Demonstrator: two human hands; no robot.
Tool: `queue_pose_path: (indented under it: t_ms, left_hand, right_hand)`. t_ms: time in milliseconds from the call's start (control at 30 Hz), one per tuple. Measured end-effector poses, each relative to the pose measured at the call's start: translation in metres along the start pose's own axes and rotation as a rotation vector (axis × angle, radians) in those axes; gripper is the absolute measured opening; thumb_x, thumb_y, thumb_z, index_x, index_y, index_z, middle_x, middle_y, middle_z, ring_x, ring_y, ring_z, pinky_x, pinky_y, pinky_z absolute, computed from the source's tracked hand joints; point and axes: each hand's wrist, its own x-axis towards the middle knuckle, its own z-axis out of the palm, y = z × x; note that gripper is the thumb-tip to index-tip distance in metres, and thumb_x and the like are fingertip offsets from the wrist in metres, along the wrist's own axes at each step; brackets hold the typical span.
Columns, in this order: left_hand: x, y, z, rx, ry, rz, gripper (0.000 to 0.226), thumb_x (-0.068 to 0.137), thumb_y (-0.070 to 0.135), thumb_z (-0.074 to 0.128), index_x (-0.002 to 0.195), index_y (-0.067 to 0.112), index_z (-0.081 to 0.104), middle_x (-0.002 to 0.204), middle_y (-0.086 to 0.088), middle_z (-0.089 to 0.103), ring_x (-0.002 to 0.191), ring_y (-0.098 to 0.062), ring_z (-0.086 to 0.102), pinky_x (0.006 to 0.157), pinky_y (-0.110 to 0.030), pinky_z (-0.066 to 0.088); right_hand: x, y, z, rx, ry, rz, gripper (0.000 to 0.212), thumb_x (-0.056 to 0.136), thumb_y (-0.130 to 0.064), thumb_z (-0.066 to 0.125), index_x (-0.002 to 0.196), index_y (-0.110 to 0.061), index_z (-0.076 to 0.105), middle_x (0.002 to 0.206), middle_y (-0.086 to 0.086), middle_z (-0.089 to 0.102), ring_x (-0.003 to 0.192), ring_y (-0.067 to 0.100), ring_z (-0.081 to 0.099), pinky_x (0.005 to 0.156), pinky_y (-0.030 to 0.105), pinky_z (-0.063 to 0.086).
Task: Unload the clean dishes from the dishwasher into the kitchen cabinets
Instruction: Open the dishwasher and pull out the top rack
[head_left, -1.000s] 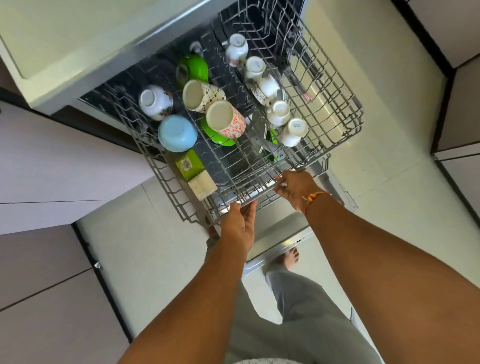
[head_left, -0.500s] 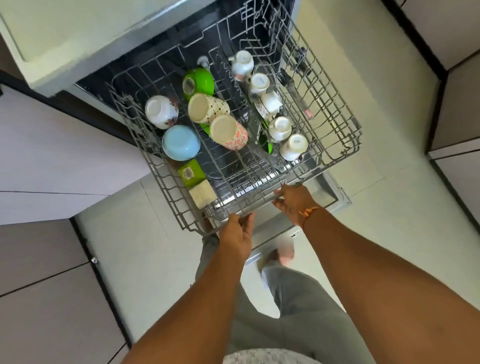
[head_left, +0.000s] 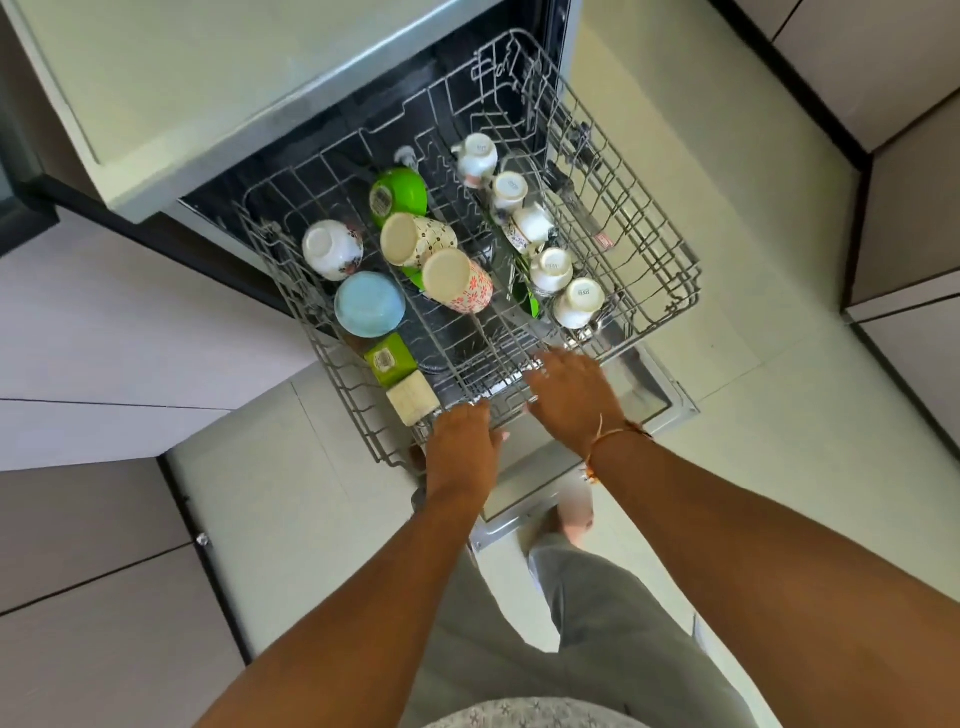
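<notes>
Mid-frame, the left hand (head_left: 462, 447) grips the rack (head_left: 670, 260) front rail – fingers curled over it – while the right hand (head_left: 571, 395) hovers flat, fingers released, ready for cups (head_left: 577, 303).

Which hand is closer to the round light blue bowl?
Left. The left hand grips the wire rack's front edge, just below and right of the round light blue bowl. The right hand lies farther right, open over the rack's front.
</notes>
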Motion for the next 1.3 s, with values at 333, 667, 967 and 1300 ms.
queue_pose_path:
  t_ms: [333,667,967,1300]
  left_hand:
    - [0.004,-0.003,-0.003,0.205,-0.276,0.073,0.047,0.098,0.005,0.041,0.14,0.025,0.045,0.122,-0.011,0.066,0.112,-0.029,0.063,0.084,-0.038,0.053]
    - [0.003,0.003,0.001,0.139,-0.317,0.098,0.035,0.102,0.014,0.039,0.136,0.02,0.049,0.119,-0.013,0.065,0.107,-0.029,0.063,0.085,-0.038,0.054]
    - [-0.014,-0.005,-0.028,0.053,-0.196,0.061,0.037,0.099,0.046,0.045,0.121,0.018,0.054,0.112,-0.008,0.065,0.107,-0.027,0.062,0.088,-0.041,0.053]
    - [-0.069,-0.06,-0.123,0.052,0.29,0.002,0.069,0.096,0.063,0.03,0.146,0.015,0.033,0.153,-0.008,0.036,0.144,-0.028,0.028,0.116,-0.045,0.028]
  right_hand:
    - [-0.003,0.009,0.003,-0.175,-0.118,-0.107,0.038,0.094,-0.008,0.044,0.121,-0.02,0.067,0.11,0.004,0.071,0.109,0.028,0.063,0.1,0.036,0.043]
    - [-0.006,0.021,0.008,-0.168,-0.151,-0.125,0.035,0.094,-0.011,0.045,0.121,-0.019,0.066,0.109,0.008,0.071,0.107,0.03,0.064,0.094,0.036,0.046]
    - [-0.012,0.002,-0.037,-0.06,-0.174,-0.096,0.06,0.097,-0.059,0.038,0.138,-0.017,0.05,0.139,0.015,0.053,0.131,0.032,0.046,0.106,0.045,0.04]
    - [-0.037,-0.062,-0.133,-0.103,0.107,-0.141,0.078,0.09,-0.073,0.032,0.148,-0.02,0.035,0.154,0.017,0.034,0.142,0.035,0.03,0.114,0.049,0.03]
